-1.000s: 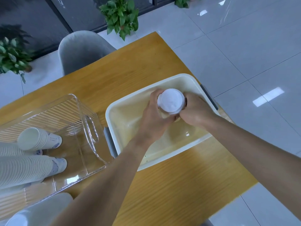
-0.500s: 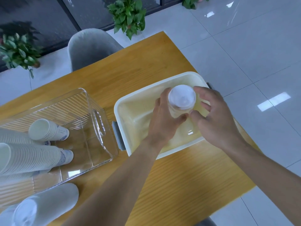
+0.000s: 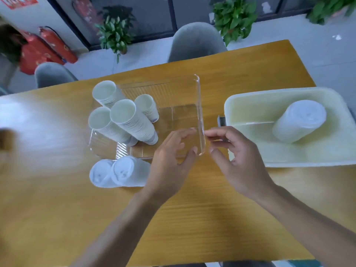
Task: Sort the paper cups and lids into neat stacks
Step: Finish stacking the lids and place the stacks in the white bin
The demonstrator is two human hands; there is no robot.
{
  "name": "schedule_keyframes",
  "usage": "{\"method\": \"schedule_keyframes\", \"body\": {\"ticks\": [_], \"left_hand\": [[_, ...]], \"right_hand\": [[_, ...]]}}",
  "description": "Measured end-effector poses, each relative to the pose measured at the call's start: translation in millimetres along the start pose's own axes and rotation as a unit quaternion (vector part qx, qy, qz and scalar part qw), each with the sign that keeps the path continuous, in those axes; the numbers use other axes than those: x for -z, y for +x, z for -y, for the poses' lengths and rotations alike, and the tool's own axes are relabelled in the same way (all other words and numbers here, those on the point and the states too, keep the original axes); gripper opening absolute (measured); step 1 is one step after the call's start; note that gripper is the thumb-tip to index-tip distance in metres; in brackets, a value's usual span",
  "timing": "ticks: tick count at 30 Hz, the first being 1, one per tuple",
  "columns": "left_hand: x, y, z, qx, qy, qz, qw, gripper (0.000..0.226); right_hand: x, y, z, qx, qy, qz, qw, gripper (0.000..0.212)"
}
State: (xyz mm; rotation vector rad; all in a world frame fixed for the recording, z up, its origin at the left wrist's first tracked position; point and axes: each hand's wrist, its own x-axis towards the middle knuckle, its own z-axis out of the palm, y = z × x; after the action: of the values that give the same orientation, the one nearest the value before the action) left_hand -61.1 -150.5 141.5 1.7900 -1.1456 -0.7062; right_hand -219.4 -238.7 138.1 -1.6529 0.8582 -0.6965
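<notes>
Open hands [image 3: 208,160] — clear bin's [image 3: 200,112] corner

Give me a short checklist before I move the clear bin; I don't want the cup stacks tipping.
1. Both hands free: left hand and right hand hold nothing: ok.
2. Hands at the clear bin corner: ok.
3. Cup stacks upright: leaning: not ok.
4. Lid stack lying inside the cream tub: ok.
5. Lid stacks on the table touching the bin: cannot tell.

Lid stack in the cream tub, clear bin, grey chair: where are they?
lid stack [image 3: 300,120]: head view, top lid
clear bin [image 3: 201,116]: head view, right wall
grey chair [image 3: 196,43]: head view, backrest
</notes>
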Motion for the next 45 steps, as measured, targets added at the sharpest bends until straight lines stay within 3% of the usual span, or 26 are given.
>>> {"method": "schedule_keyframes", "body": {"ticks": [9, 14, 18, 23, 27, 37, 45], "left_hand": [[117, -70, 67, 0.059, 0.095, -0.130, 0.985, 0.042], [141, -81, 102, 0.079, 0.199, -0.064, 0.975, 0.069], [144, -78, 122, 0.081, 0.265, 0.002, 0.961, 0.086], [141, -70, 131, 0.042, 0.295, 0.018, 0.955, 0.090], [142, -65, 135, 0.043, 0.279, 0.019, 0.959, 0.085], [135, -56, 106, 0.010, 0.214, 0.065, 0.975, 0.084], [86, -30, 26, -0.089, 0.120, 0.089, 0.985, 0.082]], "right_hand": [[-127, -3, -28, -0.031, -0.076, 0.162, 0.983, 0.032], [-172, -1, -56, -0.090, -0.125, 0.206, 0.966, 0.037], [-195, 3, -76, -0.102, -0.154, 0.200, 0.962, 0.059], [-218, 9, -89, -0.079, -0.171, 0.194, 0.963, 0.075], [-230, -3, -97, -0.062, -0.191, 0.134, 0.970, 0.084], [-188, -12, -85, -0.061, -0.160, 0.132, 0.976, 0.084], [-91, -35, -47, -0.054, -0.113, 0.042, 0.991, 0.080]]}}
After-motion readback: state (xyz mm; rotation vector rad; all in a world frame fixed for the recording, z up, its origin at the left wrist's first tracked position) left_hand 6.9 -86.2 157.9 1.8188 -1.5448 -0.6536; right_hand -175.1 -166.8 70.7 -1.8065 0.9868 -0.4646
